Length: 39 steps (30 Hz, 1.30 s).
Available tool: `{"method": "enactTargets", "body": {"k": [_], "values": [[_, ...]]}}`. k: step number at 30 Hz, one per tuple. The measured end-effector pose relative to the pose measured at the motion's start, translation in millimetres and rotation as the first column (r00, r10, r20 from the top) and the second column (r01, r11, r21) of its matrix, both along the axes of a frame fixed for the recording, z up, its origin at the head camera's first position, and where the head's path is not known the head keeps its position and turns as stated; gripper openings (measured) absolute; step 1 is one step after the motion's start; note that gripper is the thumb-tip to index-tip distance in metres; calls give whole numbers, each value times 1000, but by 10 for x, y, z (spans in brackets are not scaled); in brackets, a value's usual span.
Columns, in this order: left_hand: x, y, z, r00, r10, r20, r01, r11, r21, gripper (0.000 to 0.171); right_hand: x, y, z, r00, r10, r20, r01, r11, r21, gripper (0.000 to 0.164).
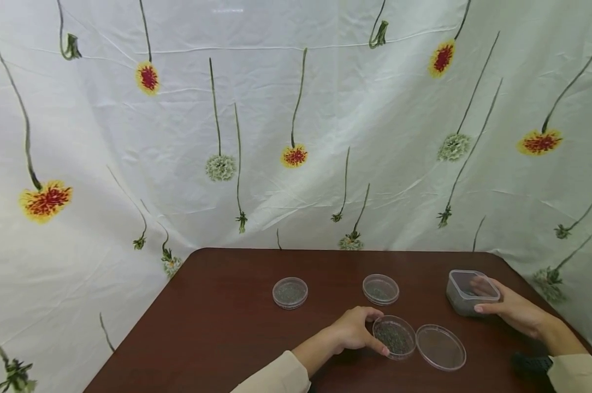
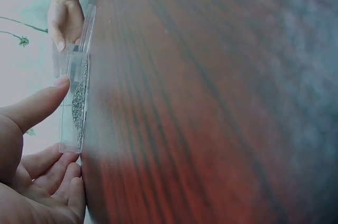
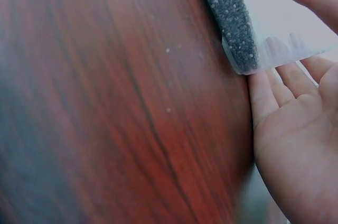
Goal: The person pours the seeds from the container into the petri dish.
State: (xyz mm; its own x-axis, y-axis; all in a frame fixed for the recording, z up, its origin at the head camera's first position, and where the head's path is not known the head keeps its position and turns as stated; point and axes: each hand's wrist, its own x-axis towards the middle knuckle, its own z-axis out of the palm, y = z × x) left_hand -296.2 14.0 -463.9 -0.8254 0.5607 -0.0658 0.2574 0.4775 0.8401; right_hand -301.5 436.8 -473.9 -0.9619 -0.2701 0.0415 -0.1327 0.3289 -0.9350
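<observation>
A round clear petri dish (image 1: 395, 337) holding dark grey grains stands on the table, and my left hand (image 1: 351, 329) grips its left side between thumb and fingers. In the left wrist view the grains (image 2: 79, 105) form a low heap inside the dish wall. Just right of that dish lies a clear lid (image 1: 442, 347), flat on the wood. Farther right, my right hand (image 1: 521, 312) holds a rectangular clear plastic container (image 1: 460, 300), thumb on the near side and fingers behind. Dark speckled grit (image 3: 229, 15) fills its lower part in the right wrist view.
Two more petri dishes with grey contents sit farther back on the dark brown table (image 1: 217, 311), one at centre left (image 1: 290, 293) and one at centre right (image 1: 380, 289). Behind the table hangs a white flower-printed cloth (image 1: 256, 180).
</observation>
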Motion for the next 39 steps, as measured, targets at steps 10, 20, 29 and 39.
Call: {"method": "enactTargets", "body": {"k": [10,20,29,39], "values": [[-6,-17,7,999,-14,35,13,1000,21,65,-2,16,44,999,38,-1,-38,999,-33,89],[-27,-24,-14,999,-14,35,14,1000,18,66,93,95,228,992,-118,-37,120,991,54,90],[-30,-20,4,1000,-16,23,16,1000,13,66,215,51,416,962,-106,-253,124,991,57,83],[-7,-38,18,1000,-7,22,6,1000,21,65,349,-440,686,922,34,-385,-26,999,25,85]]}}
